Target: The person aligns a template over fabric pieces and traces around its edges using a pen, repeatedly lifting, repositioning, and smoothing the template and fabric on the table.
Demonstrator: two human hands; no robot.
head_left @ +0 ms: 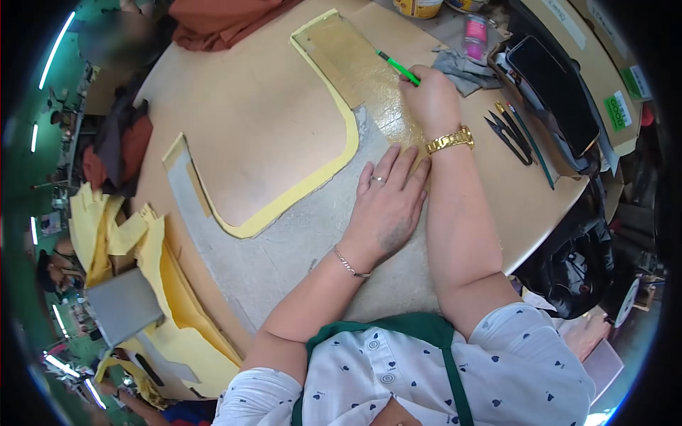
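Note:
My right hand [433,99] is closed around a slim green pen-like tool [402,69] with a dark end, whose exact kind I cannot make out. The tool points up and left over a glossy tan strip [383,99] on a large grey panel [305,259]. A yellow edge [348,135] borders the panel's U-shaped cut-out. Below the right wrist, my left hand [391,195] lies flat, fingers stretched, its fingertips on the lower end of the glossy strip.
Small black snips [510,136] and a dark green pencil-like stick [529,145] lie at the right. Beyond them, a phone [554,92] rests on an open box. A grey rag [465,71] and pink bottle [474,37] are at the back. Yellow sheets [185,305] overlap the table's left side.

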